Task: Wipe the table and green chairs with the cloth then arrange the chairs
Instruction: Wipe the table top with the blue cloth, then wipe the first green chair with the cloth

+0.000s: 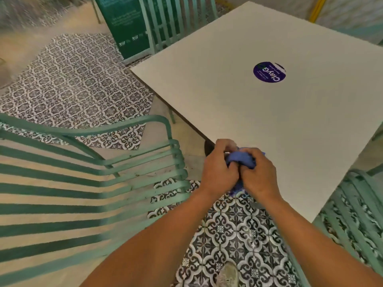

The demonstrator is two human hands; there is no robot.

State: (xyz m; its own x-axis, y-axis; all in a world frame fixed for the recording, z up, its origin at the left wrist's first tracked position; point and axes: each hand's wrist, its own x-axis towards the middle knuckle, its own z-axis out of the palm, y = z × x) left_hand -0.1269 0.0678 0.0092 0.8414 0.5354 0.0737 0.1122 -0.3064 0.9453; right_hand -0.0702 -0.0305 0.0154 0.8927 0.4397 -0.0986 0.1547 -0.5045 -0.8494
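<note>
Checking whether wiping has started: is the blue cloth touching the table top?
Cannot tell. In the head view both hands bunch the blue cloth at the table edge, hiding any contact.

Desk: plain off-white top, dark edge. Round sticker right of centre: deep purple, white lettering. Cloth: blue, bunched. Chair at left, chair at right edge, chair at top: mint green slats. Floor tiles: black-and-white floral pattern. Sign upper left: dark green, white marks.
</note>
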